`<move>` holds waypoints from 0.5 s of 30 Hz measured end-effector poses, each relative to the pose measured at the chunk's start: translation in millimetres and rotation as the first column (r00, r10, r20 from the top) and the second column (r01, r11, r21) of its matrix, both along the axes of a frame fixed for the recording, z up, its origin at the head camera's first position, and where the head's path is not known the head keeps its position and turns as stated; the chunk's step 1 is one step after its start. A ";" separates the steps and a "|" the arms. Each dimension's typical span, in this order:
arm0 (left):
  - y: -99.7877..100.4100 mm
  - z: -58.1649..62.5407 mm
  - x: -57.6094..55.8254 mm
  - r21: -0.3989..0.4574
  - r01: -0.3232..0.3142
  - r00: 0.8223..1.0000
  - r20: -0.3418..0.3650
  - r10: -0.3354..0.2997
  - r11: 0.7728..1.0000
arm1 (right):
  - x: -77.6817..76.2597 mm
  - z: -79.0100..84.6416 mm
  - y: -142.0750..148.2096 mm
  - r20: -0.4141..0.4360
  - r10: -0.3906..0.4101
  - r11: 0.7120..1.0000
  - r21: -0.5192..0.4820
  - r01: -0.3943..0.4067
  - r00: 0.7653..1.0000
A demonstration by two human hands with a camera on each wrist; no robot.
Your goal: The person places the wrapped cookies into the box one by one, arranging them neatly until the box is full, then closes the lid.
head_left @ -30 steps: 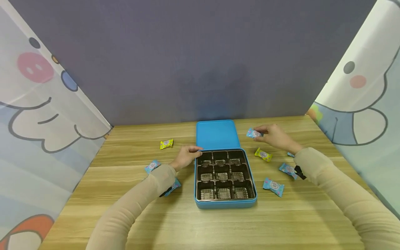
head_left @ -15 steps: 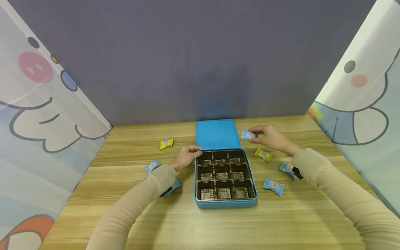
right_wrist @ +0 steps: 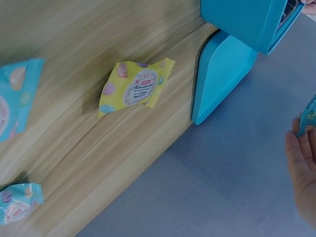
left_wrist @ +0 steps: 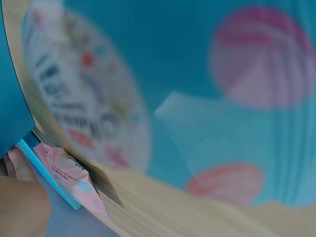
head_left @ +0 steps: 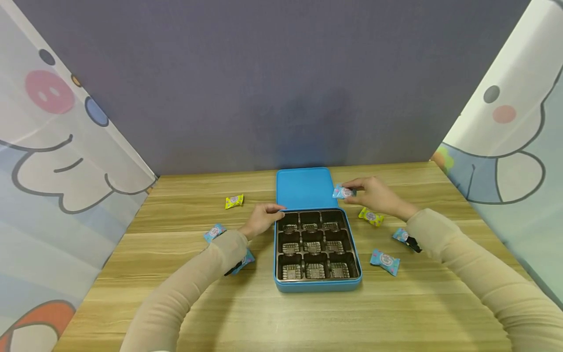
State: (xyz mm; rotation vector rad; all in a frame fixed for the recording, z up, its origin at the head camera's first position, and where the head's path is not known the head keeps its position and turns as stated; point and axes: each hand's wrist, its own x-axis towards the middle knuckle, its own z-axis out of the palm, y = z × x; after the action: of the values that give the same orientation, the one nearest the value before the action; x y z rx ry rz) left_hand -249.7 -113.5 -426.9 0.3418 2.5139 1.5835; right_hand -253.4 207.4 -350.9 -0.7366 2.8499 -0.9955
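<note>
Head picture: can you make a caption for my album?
Right hand pinches a blue packet; left hand touches an open blue box on a table.

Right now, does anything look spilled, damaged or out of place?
No, nothing stands out. The blue rectangular box sits level, its round-cornered blue lid open behind it, and the blue-wrapped sweets and yellow-wrapped sweets lying beside it show no tears where visible.

Glossy plastic tray (head_left: 313,270), smooth box (head_left: 316,287), shiny plastic wrappers (head_left: 385,262), wood-grain tabletop (head_left: 308,322), matt cloth sleeves (head_left: 468,259).
</note>
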 end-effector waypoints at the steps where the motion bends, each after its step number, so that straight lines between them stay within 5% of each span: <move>1: 0.0 0.2 0.1 0.000 -0.001 1.000 0.002 0.001 1.000 | 0.3 0.2 -0.8 -0.003 0.005 1.000 -0.001 -0.005 1.000; 10: -0.6 1.7 -0.8 0.005 0.008 0.999 0.031 -0.009 1.000 | 4.3 0.9 -9.4 -0.012 0.047 0.999 0.001 -0.047 0.999; 15: 1.6 17.8 9.2 0.014 0.030 0.999 0.038 -0.030 0.999 | 6.5 0.7 -13.9 -0.028 0.071 0.997 0.012 -0.071 0.997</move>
State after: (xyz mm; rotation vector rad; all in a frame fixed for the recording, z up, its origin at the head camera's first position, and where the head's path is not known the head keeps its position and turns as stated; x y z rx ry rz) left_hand -240.5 -111.9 -409.1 0.3459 2.4594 1.5813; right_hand -246.8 193.5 -350.2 -0.8509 2.8284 -0.9666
